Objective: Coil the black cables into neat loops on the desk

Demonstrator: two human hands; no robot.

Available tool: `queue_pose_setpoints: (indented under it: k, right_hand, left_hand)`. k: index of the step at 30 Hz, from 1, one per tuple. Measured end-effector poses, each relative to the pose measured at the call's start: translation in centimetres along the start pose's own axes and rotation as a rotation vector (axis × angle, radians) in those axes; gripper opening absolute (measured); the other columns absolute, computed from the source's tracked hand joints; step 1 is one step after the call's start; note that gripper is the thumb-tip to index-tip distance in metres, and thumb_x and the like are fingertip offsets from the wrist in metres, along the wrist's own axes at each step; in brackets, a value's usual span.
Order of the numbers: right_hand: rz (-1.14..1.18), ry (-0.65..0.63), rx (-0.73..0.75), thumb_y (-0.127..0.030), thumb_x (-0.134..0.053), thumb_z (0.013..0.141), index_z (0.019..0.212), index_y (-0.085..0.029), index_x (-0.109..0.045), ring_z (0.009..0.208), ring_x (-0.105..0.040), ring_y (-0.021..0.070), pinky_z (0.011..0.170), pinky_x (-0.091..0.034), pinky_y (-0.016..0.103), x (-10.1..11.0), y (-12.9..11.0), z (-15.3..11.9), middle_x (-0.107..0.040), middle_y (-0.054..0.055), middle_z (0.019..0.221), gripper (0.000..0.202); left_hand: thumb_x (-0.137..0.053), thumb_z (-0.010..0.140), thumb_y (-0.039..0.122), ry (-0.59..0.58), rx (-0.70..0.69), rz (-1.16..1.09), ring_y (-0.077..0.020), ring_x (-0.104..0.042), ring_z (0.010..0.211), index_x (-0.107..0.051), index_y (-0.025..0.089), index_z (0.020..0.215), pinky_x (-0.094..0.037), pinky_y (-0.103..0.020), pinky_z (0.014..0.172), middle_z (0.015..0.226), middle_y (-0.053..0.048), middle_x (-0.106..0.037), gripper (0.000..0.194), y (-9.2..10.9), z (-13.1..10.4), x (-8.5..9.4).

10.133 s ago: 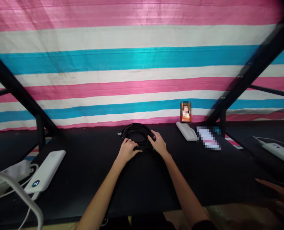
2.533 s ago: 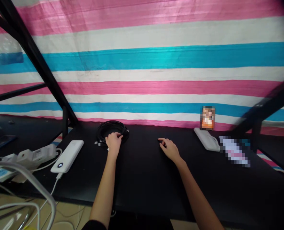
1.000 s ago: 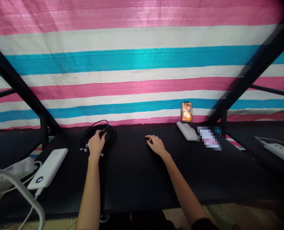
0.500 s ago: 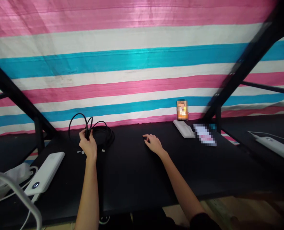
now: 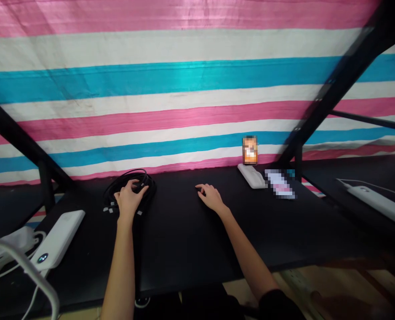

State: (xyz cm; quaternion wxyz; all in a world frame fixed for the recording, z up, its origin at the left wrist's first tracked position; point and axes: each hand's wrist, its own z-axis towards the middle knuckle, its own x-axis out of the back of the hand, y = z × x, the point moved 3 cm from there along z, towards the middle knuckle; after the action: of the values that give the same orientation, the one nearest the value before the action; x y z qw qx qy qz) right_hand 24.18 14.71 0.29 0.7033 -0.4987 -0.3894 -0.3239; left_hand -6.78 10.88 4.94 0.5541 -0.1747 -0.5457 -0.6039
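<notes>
Black cables [image 5: 152,183] lie coiled in a pile on the black tabletop [image 5: 174,244], with several pale connector ends at the near side. My left hand [image 5: 128,200] is over this pile, thumb and fingers spread apart, and no cable shows gripped between them. Whether the fingertips touch the coil I cannot tell. My right hand [image 5: 211,198] rests on the tabletop to the right of the cables, its fingers loosely stretched to the left and nothing in them.
A white power bank [image 5: 60,238] with a lit display lies on the left, near a white adapter [image 5: 20,242]. At the back right are a pale stand [image 5: 252,177], a blurred orange card-like object [image 5: 250,150] and a blurred flat item [image 5: 280,183]. Another white device [image 5: 380,204] lies far right.
My left hand has let go of the raised cable loops, and these now lie lower on the pile. Its fingers have spread. My right hand stays in place, and the view has shifted slightly.
</notes>
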Motion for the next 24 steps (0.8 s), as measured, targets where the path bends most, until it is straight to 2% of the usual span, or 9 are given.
queue_pose_setpoints:
  k: [4, 10, 13, 19, 24]
  right_hand:
    - [-0.004, 0.000, -0.001, -0.022, -0.048, 0.083, 0.106, -0.026, -0.059, 0.079, -0.050, 0.0164, 0.067, -0.033, 0.027, 0.0, 0.0, 0.0, -0.057, 0.001, 0.082, 0.026]
    - [0.012, 0.002, 0.000, -0.022, -0.049, 0.082, 0.106, -0.026, -0.060, 0.078, -0.050, 0.0169, 0.068, -0.033, 0.027, 0.0, 0.0, 0.0, -0.057, 0.001, 0.081, 0.026]
    - [0.012, -0.006, -0.004, -0.022, -0.049, 0.082, 0.105, -0.025, -0.060, 0.078, -0.050, 0.0169, 0.068, -0.033, 0.027, 0.0, 0.0, 0.1, -0.057, 0.002, 0.080, 0.026]
    - [-0.004, -0.001, 0.008, -0.022, -0.049, 0.082, 0.105, -0.024, -0.061, 0.076, -0.049, 0.0170, 0.066, -0.033, 0.027, 0.0, 0.0, 0.2, -0.058, 0.002, 0.080, 0.026]
    - [0.003, 0.008, 0.018, -0.023, -0.049, 0.082, 0.105, -0.024, -0.061, 0.075, -0.050, 0.0167, 0.066, -0.034, 0.027, -0.3, 0.2, 0.3, -0.057, 0.002, 0.078, 0.026]
  left_hand:
    - [-0.064, 0.058, 0.058, -0.172, -0.055, 0.168, -0.0328, -0.050, 0.103, -0.055, 0.022, 0.104, -0.032, -0.044, 0.086, 0.102, -0.010, -0.063, 0.060, 0.6, -0.6, -0.2]
    - [-0.063, 0.066, 0.044, -0.291, -0.029, 0.263, -0.0300, -0.051, 0.105, -0.062, 0.022, 0.095, -0.031, -0.044, 0.088, 0.104, -0.009, -0.065, 0.037, 0.4, -0.7, -0.5]
    - [-0.059, 0.069, 0.041, -0.327, -0.019, 0.254, -0.0289, -0.055, 0.103, -0.064, 0.023, 0.098, -0.031, -0.043, 0.090, 0.103, -0.008, -0.067, 0.035, 0.4, -0.5, -0.3]
    - [-0.057, 0.068, 0.040, -0.230, 0.009, 0.186, -0.0277, -0.061, 0.094, -0.065, 0.023, 0.102, -0.041, -0.034, 0.077, 0.097, -0.008, -0.069, 0.039, 0.8, -0.4, 0.6]
    - [-0.057, 0.069, 0.042, -0.015, 0.064, 0.087, -0.0265, -0.063, 0.082, -0.065, 0.024, 0.102, -0.043, -0.030, 0.067, 0.085, -0.007, -0.070, 0.038, 1.0, -0.4, 1.3]
